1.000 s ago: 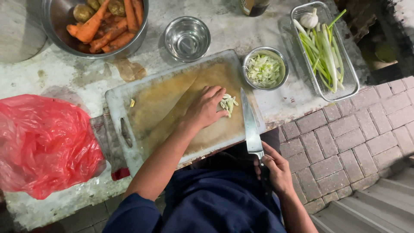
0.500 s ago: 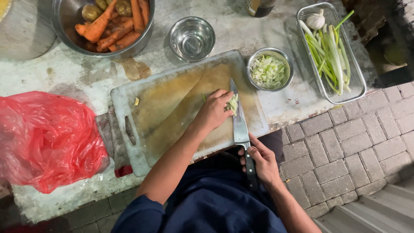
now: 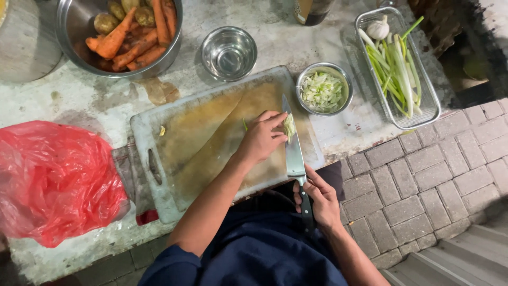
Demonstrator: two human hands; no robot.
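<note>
My left hand (image 3: 262, 139) rests on a stained plastic cutting board (image 3: 201, 137), its fingertips pressing a small pile of chopped pale green vegetable (image 3: 289, 126) against the flat of a knife (image 3: 292, 147). My right hand (image 3: 318, 196) grips the knife's dark handle near the board's front edge, the blade lying along the board and pointing away from me. Just beyond the blade tip stands a small steel bowl (image 3: 324, 90) filled with chopped greens.
An empty steel bowl (image 3: 229, 53) and a large steel bowl of carrots and potatoes (image 3: 124, 33) stand behind the board. A wire basket (image 3: 397, 66) with green onions and garlic lies at right. A red plastic bag (image 3: 50, 180) sits at left. Brick paving lies at right.
The knife has swung in from the board's right edge onto the board, up against the chopped pile. My left hand has pushed the pile rightward onto the blade.
</note>
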